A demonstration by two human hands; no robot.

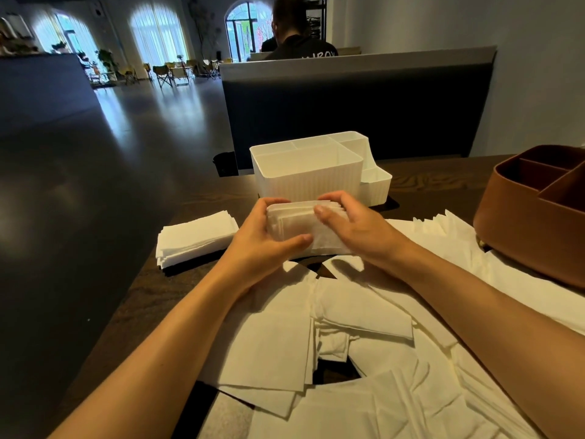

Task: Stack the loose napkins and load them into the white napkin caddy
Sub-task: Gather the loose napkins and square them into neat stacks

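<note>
Left hand (262, 240) and right hand (351, 226), both in a curled grip around a napkin bundle (297, 223), raised above the tabletop (437, 179). White napkin caddy (311, 182) just beyond at 12 o'clock. Loose napkins (364, 359) at 6 o'clock; stacked pile (194, 236) at 9 o'clock.
</note>
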